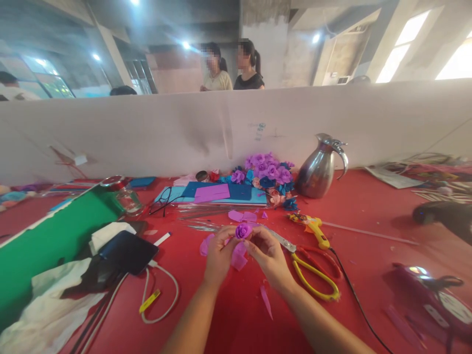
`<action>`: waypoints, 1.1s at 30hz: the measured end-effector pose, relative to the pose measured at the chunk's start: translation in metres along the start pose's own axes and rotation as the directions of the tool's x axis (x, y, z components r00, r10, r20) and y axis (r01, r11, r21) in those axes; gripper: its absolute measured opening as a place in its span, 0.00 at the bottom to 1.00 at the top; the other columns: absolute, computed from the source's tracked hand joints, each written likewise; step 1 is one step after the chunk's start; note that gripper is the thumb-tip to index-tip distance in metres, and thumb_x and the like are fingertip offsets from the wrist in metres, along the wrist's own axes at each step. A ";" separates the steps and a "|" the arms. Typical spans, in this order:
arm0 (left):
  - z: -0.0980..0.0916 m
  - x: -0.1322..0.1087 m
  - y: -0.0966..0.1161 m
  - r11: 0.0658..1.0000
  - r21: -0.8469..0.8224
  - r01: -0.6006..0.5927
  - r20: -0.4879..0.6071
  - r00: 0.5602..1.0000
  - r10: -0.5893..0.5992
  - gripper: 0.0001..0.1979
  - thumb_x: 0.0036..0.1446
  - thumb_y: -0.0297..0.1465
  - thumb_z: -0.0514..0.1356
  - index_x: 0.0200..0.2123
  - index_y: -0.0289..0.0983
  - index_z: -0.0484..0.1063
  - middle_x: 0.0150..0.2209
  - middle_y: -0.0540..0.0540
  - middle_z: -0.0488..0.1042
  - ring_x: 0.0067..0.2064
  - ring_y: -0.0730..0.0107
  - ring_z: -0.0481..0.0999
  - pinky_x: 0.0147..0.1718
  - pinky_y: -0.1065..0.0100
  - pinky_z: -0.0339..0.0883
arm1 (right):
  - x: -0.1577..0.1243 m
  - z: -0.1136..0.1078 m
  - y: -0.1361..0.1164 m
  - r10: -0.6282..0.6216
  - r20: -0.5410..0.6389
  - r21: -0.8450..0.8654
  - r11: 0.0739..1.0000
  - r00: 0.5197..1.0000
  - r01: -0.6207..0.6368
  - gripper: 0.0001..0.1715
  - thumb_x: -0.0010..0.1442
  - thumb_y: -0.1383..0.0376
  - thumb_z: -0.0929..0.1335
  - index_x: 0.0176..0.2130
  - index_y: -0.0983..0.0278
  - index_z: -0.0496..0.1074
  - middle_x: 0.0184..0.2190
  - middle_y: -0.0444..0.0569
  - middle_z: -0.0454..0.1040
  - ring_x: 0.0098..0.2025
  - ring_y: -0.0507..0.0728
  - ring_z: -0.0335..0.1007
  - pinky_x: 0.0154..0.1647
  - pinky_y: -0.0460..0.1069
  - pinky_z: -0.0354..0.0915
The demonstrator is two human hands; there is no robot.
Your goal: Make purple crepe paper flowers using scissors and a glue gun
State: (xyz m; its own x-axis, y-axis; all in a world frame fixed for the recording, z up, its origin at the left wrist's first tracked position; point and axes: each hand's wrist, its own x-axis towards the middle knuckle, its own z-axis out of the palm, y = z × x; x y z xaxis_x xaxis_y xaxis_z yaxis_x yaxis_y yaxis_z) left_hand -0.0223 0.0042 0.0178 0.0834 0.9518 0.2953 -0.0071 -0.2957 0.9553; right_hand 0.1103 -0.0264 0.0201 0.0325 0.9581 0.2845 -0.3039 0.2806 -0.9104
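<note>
Both my hands meet over the red table [368,216] around a small purple paper rose [243,230]. My left hand [219,256] pinches the rose's left side with fingers curled. My right hand [268,255] grips it from the right, fingers closed on it. Loose pink-purple petal pieces [239,257] hang under the rose between my hands. More cut petals [241,216] lie just beyond it, and a pink sliver [266,300] lies near my right wrist.
Yellow-handled scissors [313,275] and a yellow glue gun [315,228] lie to the right, its black cord trailing forward. A bunch of finished paper flowers [269,174] and a steel jug [319,167] stand behind. A phone [127,251] with white cable lies left. Two people stand beyond the white partition [147,132].
</note>
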 end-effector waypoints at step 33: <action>-0.001 0.003 -0.008 0.999 0.013 0.048 -0.022 0.999 -0.048 0.07 0.52 0.35 0.64 0.32 0.41 0.82 0.37 0.45 0.79 0.43 0.59 0.74 0.47 0.62 0.65 | 0.005 -0.011 -0.011 0.009 -0.075 -0.052 0.999 0.997 -0.013 0.14 0.56 0.56 0.70 0.39 0.61 0.75 0.31 0.46 0.74 0.31 0.53 0.66 0.33 0.47 0.63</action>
State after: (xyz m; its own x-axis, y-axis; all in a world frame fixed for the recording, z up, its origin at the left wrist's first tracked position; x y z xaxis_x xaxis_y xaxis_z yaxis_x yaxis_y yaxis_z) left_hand -0.0232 0.0098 0.0111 0.0614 0.9665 0.2492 0.0098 -0.2503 0.9681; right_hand 0.1242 -0.0244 0.0279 0.1006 0.9623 0.2526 -0.2542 0.2704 -0.9286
